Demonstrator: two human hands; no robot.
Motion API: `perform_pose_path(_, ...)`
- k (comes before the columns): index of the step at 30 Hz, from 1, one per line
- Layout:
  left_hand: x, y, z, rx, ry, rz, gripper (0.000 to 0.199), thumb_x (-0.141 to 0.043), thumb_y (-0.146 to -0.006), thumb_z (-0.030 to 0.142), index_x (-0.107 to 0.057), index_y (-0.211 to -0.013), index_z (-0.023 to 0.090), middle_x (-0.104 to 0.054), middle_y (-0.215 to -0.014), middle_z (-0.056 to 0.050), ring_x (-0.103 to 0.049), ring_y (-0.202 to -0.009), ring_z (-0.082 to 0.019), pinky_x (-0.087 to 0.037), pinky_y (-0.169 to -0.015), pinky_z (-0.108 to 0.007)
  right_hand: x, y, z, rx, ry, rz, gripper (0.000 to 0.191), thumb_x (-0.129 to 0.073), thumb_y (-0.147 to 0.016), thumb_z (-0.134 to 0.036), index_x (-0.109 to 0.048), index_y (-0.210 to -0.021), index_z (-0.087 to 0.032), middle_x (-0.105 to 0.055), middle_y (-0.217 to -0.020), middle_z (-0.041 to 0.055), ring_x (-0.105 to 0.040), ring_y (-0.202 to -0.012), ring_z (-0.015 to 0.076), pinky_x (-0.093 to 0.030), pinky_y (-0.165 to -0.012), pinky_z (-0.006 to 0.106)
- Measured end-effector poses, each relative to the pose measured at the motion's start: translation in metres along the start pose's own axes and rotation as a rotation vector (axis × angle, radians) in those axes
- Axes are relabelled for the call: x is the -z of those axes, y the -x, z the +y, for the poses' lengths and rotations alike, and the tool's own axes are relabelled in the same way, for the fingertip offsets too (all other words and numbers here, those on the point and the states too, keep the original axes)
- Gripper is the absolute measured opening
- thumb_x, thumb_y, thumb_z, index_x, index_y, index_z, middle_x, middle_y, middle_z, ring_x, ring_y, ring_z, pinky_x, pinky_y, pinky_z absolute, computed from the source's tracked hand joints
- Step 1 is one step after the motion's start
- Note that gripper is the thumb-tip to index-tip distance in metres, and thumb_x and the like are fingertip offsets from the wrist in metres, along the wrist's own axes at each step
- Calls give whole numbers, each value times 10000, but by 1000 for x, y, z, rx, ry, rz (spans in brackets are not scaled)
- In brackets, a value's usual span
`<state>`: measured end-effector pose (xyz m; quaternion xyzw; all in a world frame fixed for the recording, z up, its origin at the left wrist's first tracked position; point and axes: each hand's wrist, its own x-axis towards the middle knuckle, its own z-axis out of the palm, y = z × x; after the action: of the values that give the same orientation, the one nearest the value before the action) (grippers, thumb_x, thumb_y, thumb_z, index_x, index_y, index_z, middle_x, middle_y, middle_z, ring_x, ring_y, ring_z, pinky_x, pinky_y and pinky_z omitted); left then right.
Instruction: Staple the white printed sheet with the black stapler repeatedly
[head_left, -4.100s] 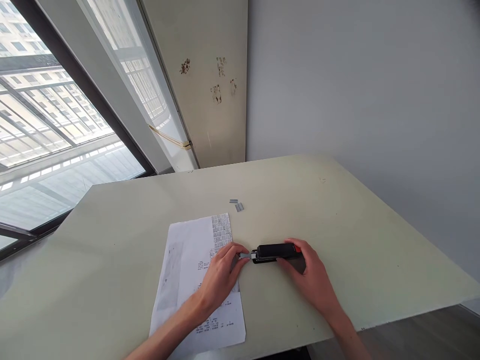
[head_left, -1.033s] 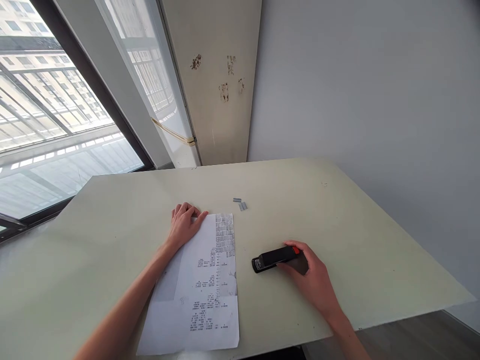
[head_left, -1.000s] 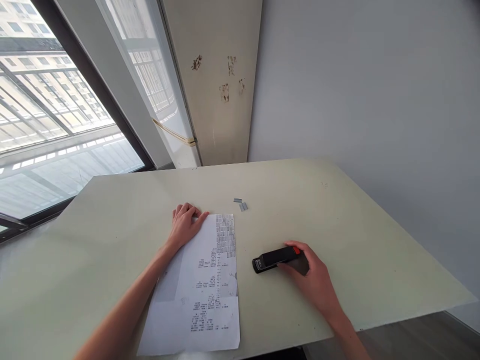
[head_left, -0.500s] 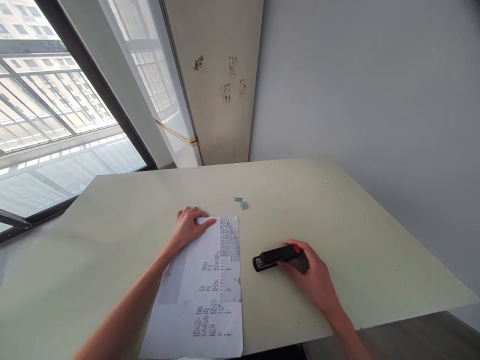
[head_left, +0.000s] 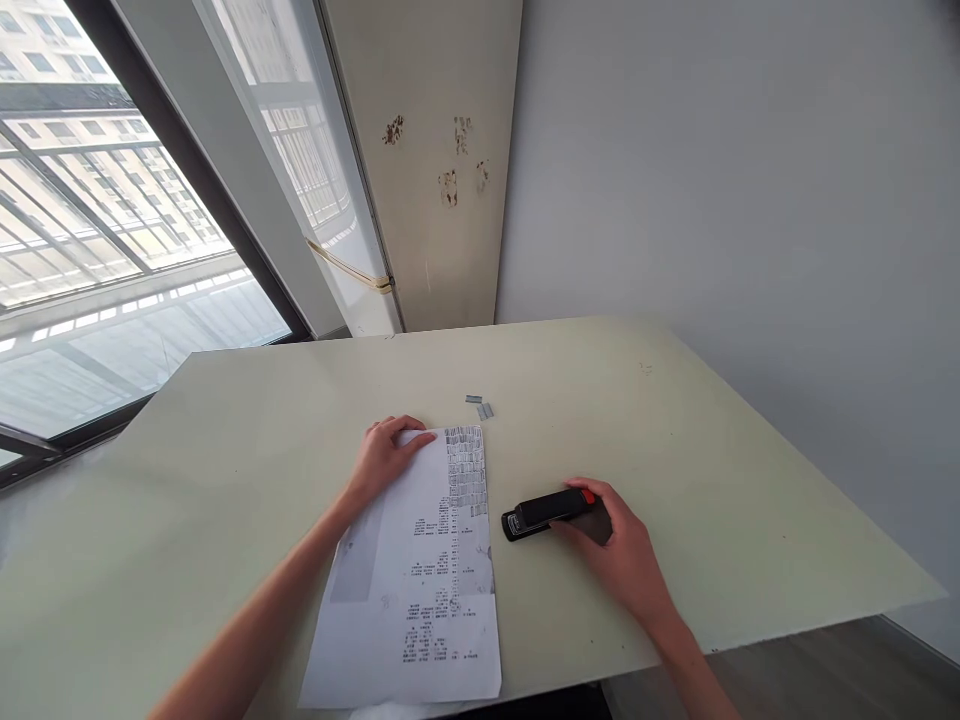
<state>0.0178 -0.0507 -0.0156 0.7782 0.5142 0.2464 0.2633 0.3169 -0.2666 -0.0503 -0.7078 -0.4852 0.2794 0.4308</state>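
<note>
My left hand (head_left: 384, 462) is at the far left corner of a printed paper (head_left: 390, 630). The thumb lies on top of it and the fingers curl at its far edge, partly hidden. Rows of small dark print run down the paper's right side. To the right of the paper, my right hand (head_left: 619, 555) grips a black stapler (head_left: 551, 510) with a red part near its rear end. Thumb and fingers close round its back half, and its front end points left toward the paper. A small gap separates stapler and paper.
Beyond the paper lie small grey staple strips (head_left: 485, 411) on the pale table (head_left: 720, 500). A grey wall (head_left: 712, 180) borders the table's far right side. At the left is a large window (head_left: 112, 200), with a stained panel (head_left: 435, 230) behind the table.
My left hand and the paper have shifted slightly to the right, closer to the stapler. My right hand keeps its hold on the stapler, almost still. The camera view has moved a little.
</note>
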Motion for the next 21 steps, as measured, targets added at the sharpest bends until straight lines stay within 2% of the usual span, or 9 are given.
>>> perform_pose_path(4, -6, 0, 8, 8, 58, -22, 380, -655, -913, 613, -766, -924, 250, -773, -905, -27, -667, -805, -222, -522, -792, -360, 1, 0, -2, 14, -9, 0, 474, -755, -884, -570, -641, -1270, -320, -706, -1325, 49, -648, -1228, 296, -518, -1073, 489)
perform_pose_path(8, -14, 1, 14, 17, 95, -52, 387, -657, -911, 610, -767, -922, 239, -747, -807, -7, -637, -704, -191, -504, -675, -318, 1, 0, -4, 6, -18, 0, 483, -755, -880, -585, -645, -1273, -326, -706, -1329, 49, -650, -1234, 300, -526, -1068, 493)
perform_pose_path(21, -35, 6, 33, 35, 146, -19, 330, -689, -916, 554, -767, -916, 233, -775, -857, -20, -673, -731, -204, -531, -699, -335, 1, 0, -4, 1, -14, 9, 464, -770, -870, -563, -653, -1253, -329, -708, -1320, 41, -643, -1244, 301, -511, -1084, 497)
